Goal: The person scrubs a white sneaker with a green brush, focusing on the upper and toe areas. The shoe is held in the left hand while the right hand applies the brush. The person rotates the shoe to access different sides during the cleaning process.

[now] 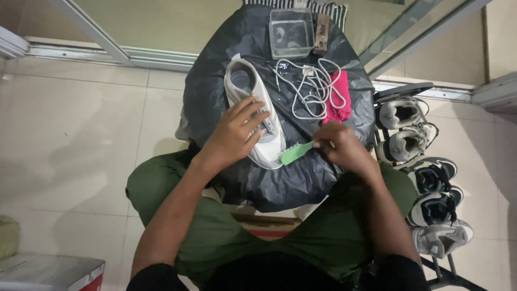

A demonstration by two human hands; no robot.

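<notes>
A white and grey sneaker [245, 86] lies on a black plastic sheet [210, 91] spread over the floor in front of me. My left hand [234, 132] rests flat on the shoe's side, fingers spread. My right hand [340, 144] grips the handle of a green brush [295, 153], whose bristle end touches the shoe's toe. White laces [309, 86] lie loose on the sheet beside a pink cloth [339, 97].
A clear plastic container [291, 32] stands at the sheet's far edge by a glass sliding door. A shoe rack [425, 172] with several sneakers stands at the right. My legs in green trousers [226, 231] are crossed below. A box corner [48, 272] shows at the bottom left.
</notes>
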